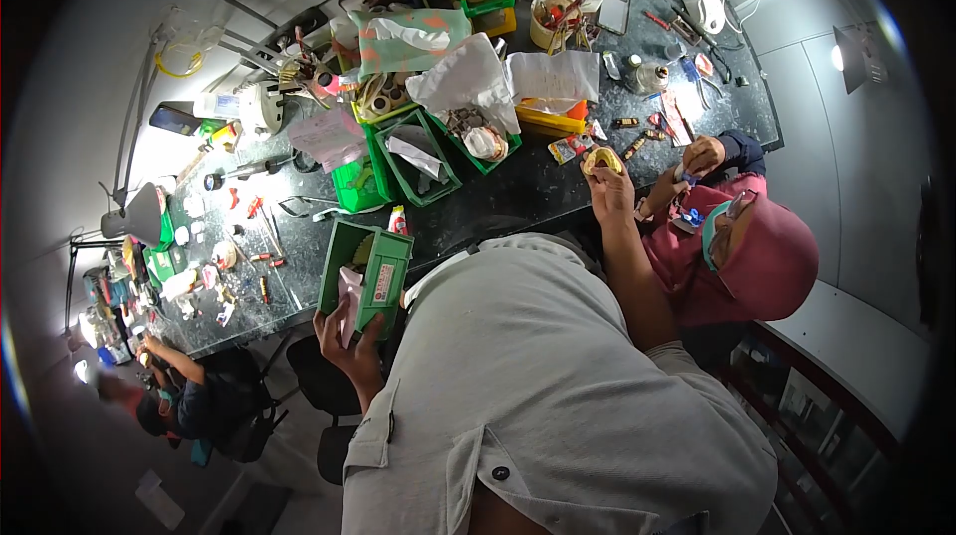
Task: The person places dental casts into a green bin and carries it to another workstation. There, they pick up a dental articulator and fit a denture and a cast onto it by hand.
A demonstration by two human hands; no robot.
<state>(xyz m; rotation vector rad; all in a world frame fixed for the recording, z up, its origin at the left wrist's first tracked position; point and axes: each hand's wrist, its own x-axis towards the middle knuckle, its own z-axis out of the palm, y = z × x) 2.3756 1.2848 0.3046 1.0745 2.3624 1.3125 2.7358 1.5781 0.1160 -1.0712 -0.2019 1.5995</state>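
My left hand [351, 344] is closed around the lower end of a green plastic bin [388, 271], tilted at the table's front edge. Pink paper [349, 301] and a yellowish piece lie inside it. Off to the right, my right hand [612, 191] grips a yellow, arch-shaped dental model [602, 160] and holds it up above the table edge. A small colourful packet [571, 148] lies just left of the model. Beside the green bin is a red and white tube [398, 220].
More green bins [418, 156] with papers stand mid-table [478, 216]. At the right, close to my right arm, sits a person in a red head covering [772, 256], hands at work. Another person [189, 396] works at far left. Tools, lamps and a brush pot [548, 32] surround the bins.
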